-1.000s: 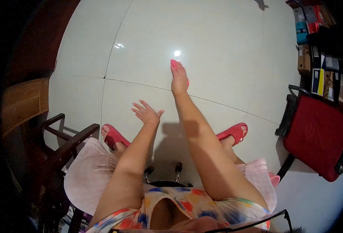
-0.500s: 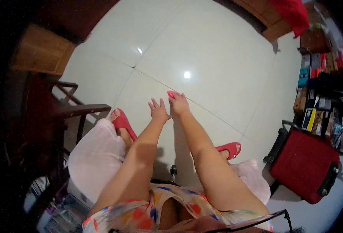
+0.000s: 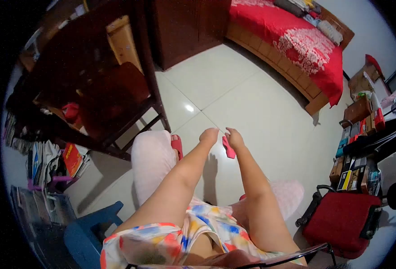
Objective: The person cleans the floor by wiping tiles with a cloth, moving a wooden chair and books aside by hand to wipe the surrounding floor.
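Through the head view I am watching the left hand [image 3: 210, 135] reaching out above the tiled floor [image 3: 260, 112]; its fingers are foreshortening, so I can't tell whether it is open or closed. The right hand [image 3: 235, 138] is reaching just beside it, apart, its fingers bending. The pink item [image 3: 228, 148] is showing along its inner side; I can't tell if the hand is gripping it.
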Motion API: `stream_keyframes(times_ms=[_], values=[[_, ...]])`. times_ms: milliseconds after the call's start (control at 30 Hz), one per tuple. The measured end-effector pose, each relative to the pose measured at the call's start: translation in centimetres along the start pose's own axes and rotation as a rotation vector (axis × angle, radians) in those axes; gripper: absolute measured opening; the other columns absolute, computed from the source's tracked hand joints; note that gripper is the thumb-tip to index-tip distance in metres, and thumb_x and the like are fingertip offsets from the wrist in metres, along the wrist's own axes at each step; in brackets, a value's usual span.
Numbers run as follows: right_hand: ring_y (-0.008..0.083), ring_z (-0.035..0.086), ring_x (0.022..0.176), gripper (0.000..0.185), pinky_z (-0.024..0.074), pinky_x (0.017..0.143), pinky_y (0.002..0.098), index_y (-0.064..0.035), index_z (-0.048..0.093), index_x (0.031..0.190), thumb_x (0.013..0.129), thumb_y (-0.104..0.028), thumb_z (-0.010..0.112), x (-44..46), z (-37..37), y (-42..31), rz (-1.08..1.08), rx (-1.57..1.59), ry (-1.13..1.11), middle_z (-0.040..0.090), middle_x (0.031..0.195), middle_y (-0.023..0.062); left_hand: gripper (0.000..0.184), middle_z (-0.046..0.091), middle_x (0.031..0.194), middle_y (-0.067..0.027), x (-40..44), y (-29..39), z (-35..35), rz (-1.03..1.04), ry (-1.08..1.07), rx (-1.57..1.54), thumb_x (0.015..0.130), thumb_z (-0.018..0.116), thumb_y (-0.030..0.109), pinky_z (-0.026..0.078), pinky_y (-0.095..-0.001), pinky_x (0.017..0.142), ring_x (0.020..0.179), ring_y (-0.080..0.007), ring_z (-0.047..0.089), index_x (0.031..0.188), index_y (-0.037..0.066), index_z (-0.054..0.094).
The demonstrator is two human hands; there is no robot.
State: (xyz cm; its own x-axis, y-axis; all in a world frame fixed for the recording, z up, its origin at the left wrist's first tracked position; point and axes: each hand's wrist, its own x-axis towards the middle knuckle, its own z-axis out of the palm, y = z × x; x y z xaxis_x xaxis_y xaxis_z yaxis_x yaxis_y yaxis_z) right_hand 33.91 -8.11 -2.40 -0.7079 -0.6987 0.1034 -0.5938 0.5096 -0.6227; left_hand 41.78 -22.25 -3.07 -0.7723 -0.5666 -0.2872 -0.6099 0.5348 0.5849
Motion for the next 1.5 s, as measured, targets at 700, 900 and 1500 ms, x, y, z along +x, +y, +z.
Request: stream_keyframes(times_ms=[700,900,1500], values=[[0.0315,0.063,0.107,0.035,0.049,0.092,0.039,-0.0069,0.063,0.122,0.093,-0.026,0.06,2.3,-2.4,-19.9,-0.137,0.303,-0.019,0.066,0.114,0.0194,0.04,0.067,0.088,-0.0206,-13.6,-1.4,-23.3,0.212,0.57,-0.15,0.093,0.054,0.041,0.049,-0.0487,0.076,0.084,-0.0391,0.064,0.084,0.005,0.067],[0.0249,0.065,0.098,0.035,0.0499,0.086,0.0342,-0.0059,0.063,0.123,0.092,-0.023,0.061,4.6,0.0,-25.2,-0.218,0.355,-0.049,0.069,0.108,0.0184,0.015,0.067,0.088,-0.0131,-16.8,-8.3,-28.6,0.254,0.724,-0.37,0.08,0.07,0.021,0.051,-0.0417,0.073,0.084,-0.0299,0.065,0.083,0.007,0.066],[0.0279,0.033,0.139,0.072,0.0261,0.111,0.0469,-0.0069,0.039,0.145,0.093,-0.057,0.047,11.3,1.6,-27.9,0.197,0.898,-0.136,0.042,0.148,0.0093,0.048,0.06,0.124,-0.0102,-23.2,-23.2,-36.0,0.003,1.311,-1.389,0.104,0.033,0.038,0.034,-0.0346,0.107,0.121,-0.0245,0.052,0.128,0.002,0.055]])
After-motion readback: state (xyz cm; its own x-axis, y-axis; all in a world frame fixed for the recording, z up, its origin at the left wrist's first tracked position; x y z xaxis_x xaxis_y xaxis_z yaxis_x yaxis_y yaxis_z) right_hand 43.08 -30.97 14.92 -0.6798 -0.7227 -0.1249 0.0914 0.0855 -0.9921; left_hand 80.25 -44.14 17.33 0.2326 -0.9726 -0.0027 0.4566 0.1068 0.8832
